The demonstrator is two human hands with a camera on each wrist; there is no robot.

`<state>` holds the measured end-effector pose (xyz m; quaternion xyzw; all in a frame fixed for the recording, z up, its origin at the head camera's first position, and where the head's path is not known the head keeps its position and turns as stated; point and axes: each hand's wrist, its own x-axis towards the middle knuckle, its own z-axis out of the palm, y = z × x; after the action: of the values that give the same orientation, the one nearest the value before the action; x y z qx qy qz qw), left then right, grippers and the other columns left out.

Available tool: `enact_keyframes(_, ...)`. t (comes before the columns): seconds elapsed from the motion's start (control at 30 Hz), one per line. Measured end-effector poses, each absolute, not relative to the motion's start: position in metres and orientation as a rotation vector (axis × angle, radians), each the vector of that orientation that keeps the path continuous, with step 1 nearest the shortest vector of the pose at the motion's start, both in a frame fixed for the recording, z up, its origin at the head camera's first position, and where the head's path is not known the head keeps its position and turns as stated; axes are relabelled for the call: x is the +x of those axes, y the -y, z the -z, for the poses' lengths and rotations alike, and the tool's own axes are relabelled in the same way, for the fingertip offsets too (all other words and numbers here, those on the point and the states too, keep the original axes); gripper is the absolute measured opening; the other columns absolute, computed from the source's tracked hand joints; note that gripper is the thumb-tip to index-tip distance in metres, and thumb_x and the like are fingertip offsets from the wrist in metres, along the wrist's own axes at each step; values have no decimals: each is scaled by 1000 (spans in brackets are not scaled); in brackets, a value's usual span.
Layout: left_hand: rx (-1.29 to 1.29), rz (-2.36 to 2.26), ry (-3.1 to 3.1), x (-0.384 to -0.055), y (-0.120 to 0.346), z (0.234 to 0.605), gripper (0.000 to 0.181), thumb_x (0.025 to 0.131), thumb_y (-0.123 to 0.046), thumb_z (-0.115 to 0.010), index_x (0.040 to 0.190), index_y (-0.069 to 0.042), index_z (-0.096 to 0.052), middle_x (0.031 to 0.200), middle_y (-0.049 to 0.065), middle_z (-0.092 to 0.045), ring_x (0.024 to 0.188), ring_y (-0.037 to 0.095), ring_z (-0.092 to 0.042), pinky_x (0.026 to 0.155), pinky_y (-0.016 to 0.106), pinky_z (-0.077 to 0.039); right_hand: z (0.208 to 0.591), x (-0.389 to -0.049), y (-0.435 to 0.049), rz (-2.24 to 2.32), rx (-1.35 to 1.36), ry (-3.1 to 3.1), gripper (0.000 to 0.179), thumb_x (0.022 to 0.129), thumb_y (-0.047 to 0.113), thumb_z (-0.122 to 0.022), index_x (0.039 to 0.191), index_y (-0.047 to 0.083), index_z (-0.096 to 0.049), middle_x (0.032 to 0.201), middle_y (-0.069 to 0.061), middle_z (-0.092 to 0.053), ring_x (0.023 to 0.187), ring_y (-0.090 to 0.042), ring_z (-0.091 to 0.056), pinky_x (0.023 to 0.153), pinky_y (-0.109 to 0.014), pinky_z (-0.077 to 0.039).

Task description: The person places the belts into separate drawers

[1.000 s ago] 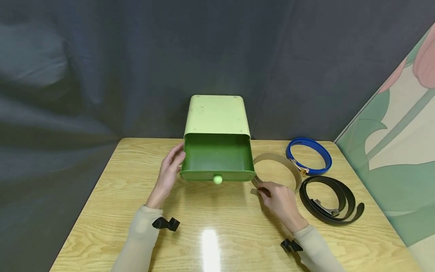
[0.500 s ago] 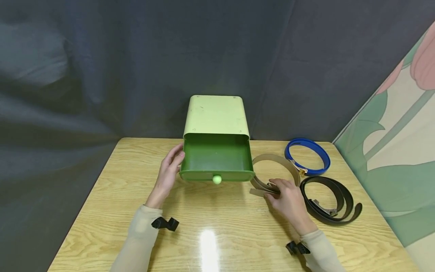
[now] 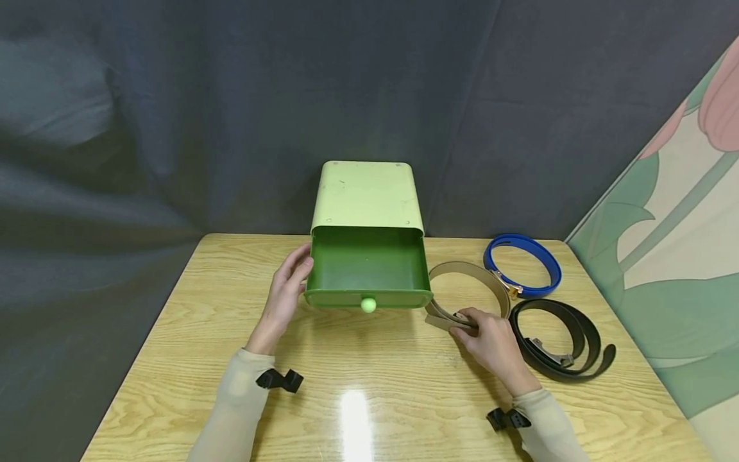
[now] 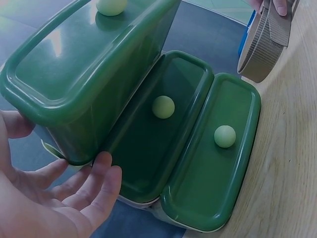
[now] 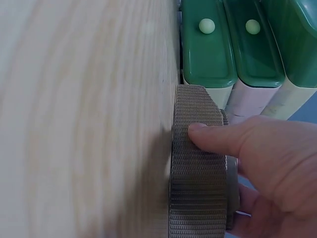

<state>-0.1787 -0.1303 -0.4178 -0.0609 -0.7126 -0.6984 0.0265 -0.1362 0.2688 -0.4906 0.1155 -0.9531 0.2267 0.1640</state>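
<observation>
The tan webbing belt (image 3: pixel 487 277) lies coiled on the table, right of the small drawer cabinet (image 3: pixel 369 196). Its end is pinched in my right hand (image 3: pixel 491 343); in the right wrist view the thumb presses flat on the belt's woven face (image 5: pixel 198 163) and the fingers are behind it. My left hand (image 3: pixel 281 298) rests against the left side of the pulled-out top drawer (image 3: pixel 335 299), fingers loosely extended. From the left wrist view, the thumb is at the drawer's edge and the fingertips (image 4: pixel 103 161) reach below it. Inside, the top drawer is bare.
A blue belt (image 3: pixel 554 273) with a gold buckle lies coiled at the back right. Nearer is a black belt (image 3: pixel 594 333), also coiled, with a silver buckle. Two lower drawers, the middle one (image 4: pixel 163 107) and the bottom one (image 4: pixel 225 136), are closed. A dark curtain (image 3: pixel 369 83) hangs behind the table.
My right hand has shifted slightly right along the tan belt and changed its hold, gathering the end closer against the coil. The left hand and the cabinet stay put.
</observation>
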Motion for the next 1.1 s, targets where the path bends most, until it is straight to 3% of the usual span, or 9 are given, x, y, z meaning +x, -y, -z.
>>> enact_keyframes(0.17,-183,2154,2202,-179,130,417,54,114,-28,-44,164,-7,-40,155,20,-52,129,23,-57,96,28,-54,493,-137,-271,-662,338,2700,28,84,15,-92,107,5,-80,82,-5,-78,66,-13,-66,59,-34,-52)
enact_keyframes(0.37,-189,2142,2214,-180,131,418,55,114,-28,-44,164,-6,-39,152,20,-53,122,13,-57,101,35,-54,496,-137,-272,-679,381,2662,25,84,11,-91,106,4,-79,80,-5,-77,62,-8,-62,56,-28,-49)
enact_keyframes(0.57,-195,2135,2237,-181,133,416,55,114,-29,-44,164,-8,-39,154,18,-53,126,17,-56,107,46,-50,498,-137,-274,-682,396,2646,26,84,9,-90,107,3,-80,81,-6,-78,62,-7,-62,57,-27,-50)
enact_keyframes(0.8,-224,2130,2252,-182,132,415,55,114,-28,-43,165,-6,-37,158,21,-50,130,21,-56,107,45,-51,502,-135,-277,-668,417,2619,27,83,8,-91,107,4,-80,82,-5,-79,63,-8,-65,58,-28,-51)
enact_keyframes(1.1,-171,2145,2273,-180,133,417,56,115,-32,-42,166,-10,-36,161,16,-48,138,30,-53,108,44,-47,504,-134,-276,-678,447,2584,26,82,7,-91,105,7,-81,83,-4,-80,65,-11,-68,60,-31,-53)
